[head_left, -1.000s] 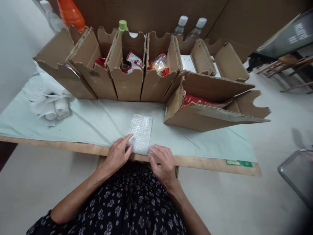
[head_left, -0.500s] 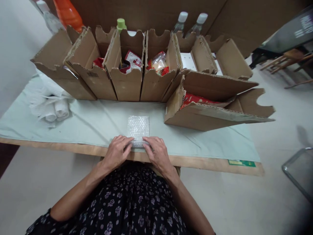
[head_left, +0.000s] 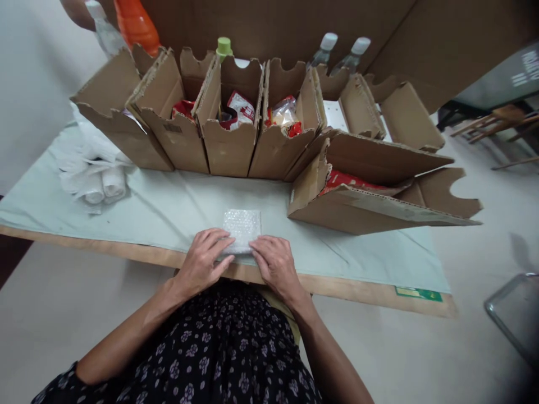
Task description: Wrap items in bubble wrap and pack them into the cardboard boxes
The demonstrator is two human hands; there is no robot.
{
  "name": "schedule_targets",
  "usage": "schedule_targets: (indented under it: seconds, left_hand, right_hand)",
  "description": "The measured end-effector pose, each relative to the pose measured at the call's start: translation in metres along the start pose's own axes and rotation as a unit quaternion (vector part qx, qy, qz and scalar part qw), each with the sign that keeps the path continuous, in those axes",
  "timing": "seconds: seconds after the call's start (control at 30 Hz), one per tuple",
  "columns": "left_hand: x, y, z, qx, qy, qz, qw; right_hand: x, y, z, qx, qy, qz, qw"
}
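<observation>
A small piece of bubble wrap (head_left: 243, 225) lies on the pale green table cover (head_left: 168, 207) near the front edge, rolled or folded up from its near end. My left hand (head_left: 205, 261) presses on its left near side with curled fingers. My right hand (head_left: 274, 264) presses on its right near side the same way. Both hands grip the rolled near edge of the wrap, and whatever may be inside the roll is hidden.
A row of open cardboard boxes (head_left: 229, 132) with snack packets stands behind the wrap; a larger box (head_left: 370, 196) lies to the right. White plastic rolls (head_left: 99, 182) sit at the left. Bottles (head_left: 324, 49) and an orange bottle (head_left: 137, 25) stand at the back.
The bubble wrap has grown shorter as both hands rolled its near end forward; the hands moved up the table from the edge and closer together.
</observation>
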State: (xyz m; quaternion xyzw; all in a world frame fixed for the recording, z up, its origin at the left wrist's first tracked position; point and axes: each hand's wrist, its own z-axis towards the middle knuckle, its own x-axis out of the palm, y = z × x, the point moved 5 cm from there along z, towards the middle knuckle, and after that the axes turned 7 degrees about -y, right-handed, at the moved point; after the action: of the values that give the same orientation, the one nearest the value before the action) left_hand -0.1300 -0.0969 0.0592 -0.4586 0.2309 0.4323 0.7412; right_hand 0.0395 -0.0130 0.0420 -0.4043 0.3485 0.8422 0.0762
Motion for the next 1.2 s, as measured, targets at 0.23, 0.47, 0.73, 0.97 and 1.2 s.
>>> schedule_targets:
  seconds: [0.23, 0.47, 0.73, 0.97, 1.2]
  left_hand:
    - [0.023, 0.021, 0.013, -0.09, 0.024, 0.041, 0.995]
    - [0.008, 0.029, 0.014, -0.233, -0.062, -0.066, 0.968]
    - [0.028, 0.001, -0.012, -0.492, -0.041, -0.56, 0.665]
    - [0.044, -0.022, 0.0, -0.488, -0.02, -0.595, 0.638]
    - [0.049, -0.035, 0.017, -0.346, 0.071, -0.497, 0.792]
  right_hand:
    - [-0.013, 0.002, -0.004, 0.029, -0.048, -0.031, 0.998]
    - [0.005, -0.013, 0.008, 0.034, -0.007, -0.048, 0.998]
    - [-0.006, 0.003, 0.002, 0.12, -0.013, 0.15, 0.981]
    - [-0.027, -0.006, -0.033, 0.265, -0.064, 0.292, 0.917]
    - [-0.073, -0.017, -0.04, 0.267, -0.101, 0.249, 0.925]
